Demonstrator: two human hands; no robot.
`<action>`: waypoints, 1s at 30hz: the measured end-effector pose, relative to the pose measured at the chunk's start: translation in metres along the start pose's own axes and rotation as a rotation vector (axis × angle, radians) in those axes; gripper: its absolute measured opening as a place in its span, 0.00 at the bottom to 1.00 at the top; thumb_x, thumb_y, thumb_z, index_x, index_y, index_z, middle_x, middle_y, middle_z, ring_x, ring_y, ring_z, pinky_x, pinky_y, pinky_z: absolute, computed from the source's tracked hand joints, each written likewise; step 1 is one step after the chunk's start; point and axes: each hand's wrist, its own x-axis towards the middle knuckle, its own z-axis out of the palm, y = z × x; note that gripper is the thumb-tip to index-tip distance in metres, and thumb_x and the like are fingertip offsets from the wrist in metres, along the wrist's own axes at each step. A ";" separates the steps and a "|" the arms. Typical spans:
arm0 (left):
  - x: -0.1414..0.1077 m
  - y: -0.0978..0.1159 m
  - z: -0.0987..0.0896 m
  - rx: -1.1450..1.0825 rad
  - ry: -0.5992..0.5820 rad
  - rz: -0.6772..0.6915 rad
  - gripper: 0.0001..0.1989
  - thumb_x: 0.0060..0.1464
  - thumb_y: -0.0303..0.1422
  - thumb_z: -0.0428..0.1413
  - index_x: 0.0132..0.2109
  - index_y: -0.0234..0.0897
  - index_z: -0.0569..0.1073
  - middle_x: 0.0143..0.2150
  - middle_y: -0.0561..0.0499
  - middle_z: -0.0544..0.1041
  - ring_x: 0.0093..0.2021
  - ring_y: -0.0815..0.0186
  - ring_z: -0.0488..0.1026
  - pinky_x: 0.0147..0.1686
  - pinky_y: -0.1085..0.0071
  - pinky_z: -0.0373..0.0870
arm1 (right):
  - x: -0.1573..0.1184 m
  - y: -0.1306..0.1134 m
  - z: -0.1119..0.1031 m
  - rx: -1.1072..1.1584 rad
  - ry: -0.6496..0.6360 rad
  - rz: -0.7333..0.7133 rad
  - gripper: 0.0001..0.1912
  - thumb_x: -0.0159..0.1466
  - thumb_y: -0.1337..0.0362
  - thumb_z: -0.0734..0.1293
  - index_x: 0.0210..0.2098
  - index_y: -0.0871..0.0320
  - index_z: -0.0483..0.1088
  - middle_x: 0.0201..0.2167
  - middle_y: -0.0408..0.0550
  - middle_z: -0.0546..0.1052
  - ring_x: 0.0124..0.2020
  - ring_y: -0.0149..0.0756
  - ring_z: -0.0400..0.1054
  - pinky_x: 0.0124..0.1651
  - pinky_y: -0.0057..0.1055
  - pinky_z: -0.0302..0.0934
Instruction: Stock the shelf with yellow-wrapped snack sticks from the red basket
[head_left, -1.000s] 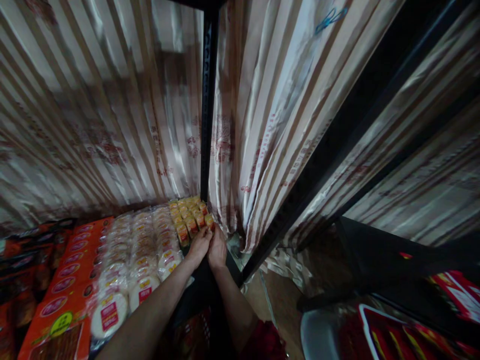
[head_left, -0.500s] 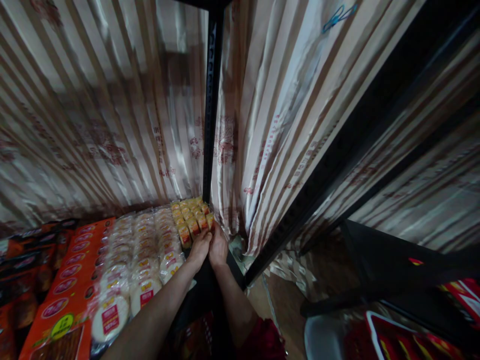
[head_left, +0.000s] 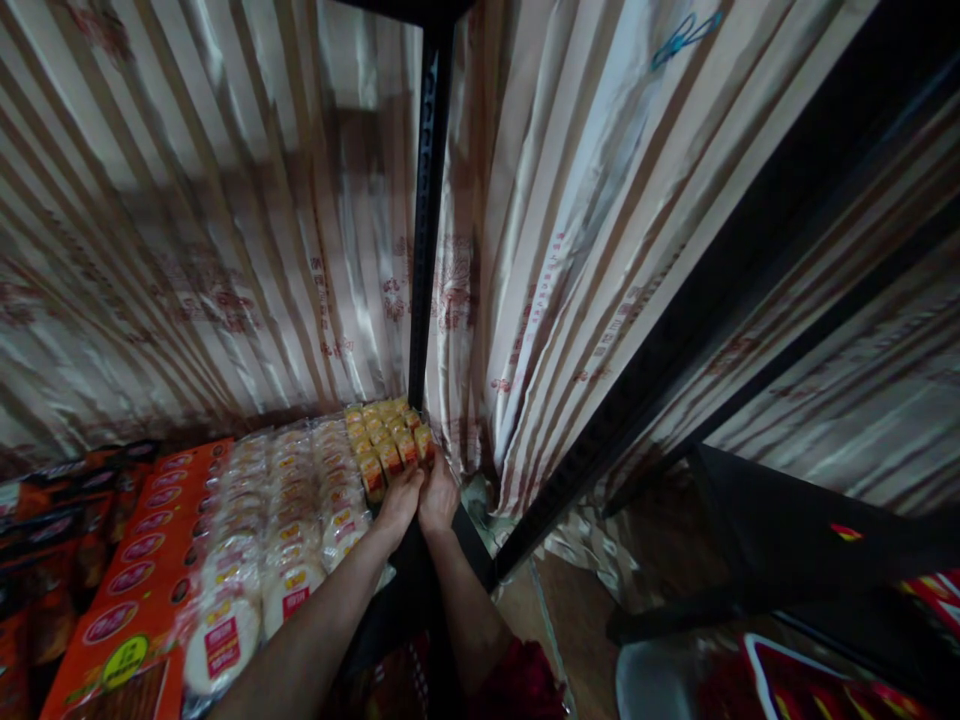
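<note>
Rows of small yellow packets (head_left: 384, 440) stand at the shelf's far corner, by a black upright post (head_left: 429, 230). My left hand (head_left: 401, 500) touches the front of these packets, its fingers bunched together. Close beside it on the right, my right hand (head_left: 439, 495) is at the rightmost yellow packet (head_left: 424, 443), fingers curled round its front and side. The dim light hides my fingertips, so the grip of either hand is hard to make out. Left of the packets lie rows of clear-wrapped round white crackers (head_left: 289, 540).
An orange display pack (head_left: 139, 560) and dark orange-black bags (head_left: 60, 530) lie at the left. Pleated printed curtains (head_left: 225, 200) hang behind. A slanting black beam (head_left: 637, 380) crosses the right; a red tray with a white rim (head_left: 761, 675) is low right.
The view has shifted slightly. Both hands stay at the front of the yellow packets, with hardly any movement.
</note>
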 end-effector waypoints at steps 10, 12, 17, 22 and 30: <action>0.002 -0.004 -0.003 0.053 -0.004 -0.025 0.21 0.58 0.32 0.47 0.57 0.30 0.67 0.62 0.42 0.62 0.64 0.62 0.57 0.64 0.66 0.48 | 0.002 0.000 0.005 0.046 0.035 -0.066 0.22 0.61 0.73 0.57 0.54 0.60 0.65 0.50 0.57 0.72 0.50 0.42 0.68 0.51 0.39 0.62; 0.002 -0.004 -0.003 0.051 -0.001 -0.032 0.21 0.58 0.32 0.47 0.57 0.31 0.67 0.63 0.42 0.62 0.64 0.62 0.56 0.64 0.66 0.48 | 0.004 0.001 0.006 0.023 0.031 -0.111 0.25 0.60 0.75 0.57 0.56 0.59 0.63 0.54 0.57 0.70 0.52 0.41 0.66 0.54 0.39 0.60; 0.002 -0.006 -0.005 0.005 -0.031 -0.035 0.23 0.59 0.34 0.47 0.59 0.31 0.65 0.64 0.43 0.61 0.64 0.62 0.56 0.62 0.67 0.51 | 0.009 0.005 0.009 -0.018 -0.026 -0.125 0.27 0.60 0.75 0.57 0.58 0.57 0.62 0.54 0.56 0.69 0.53 0.42 0.65 0.53 0.38 0.60; 0.003 -0.009 -0.005 -0.021 -0.024 -0.057 0.22 0.59 0.34 0.47 0.58 0.34 0.66 0.63 0.44 0.61 0.63 0.61 0.58 0.60 0.67 0.57 | 0.014 0.006 0.011 0.003 -0.056 -0.044 0.21 0.62 0.72 0.56 0.54 0.60 0.64 0.46 0.55 0.74 0.47 0.40 0.69 0.49 0.35 0.62; 0.004 -0.009 -0.001 -0.008 0.015 -0.014 0.18 0.58 0.31 0.48 0.54 0.34 0.71 0.62 0.44 0.63 0.64 0.62 0.58 0.63 0.64 0.50 | 0.010 0.016 0.021 0.076 -0.039 -0.146 0.24 0.59 0.75 0.56 0.55 0.63 0.65 0.57 0.59 0.66 0.59 0.41 0.59 0.58 0.38 0.56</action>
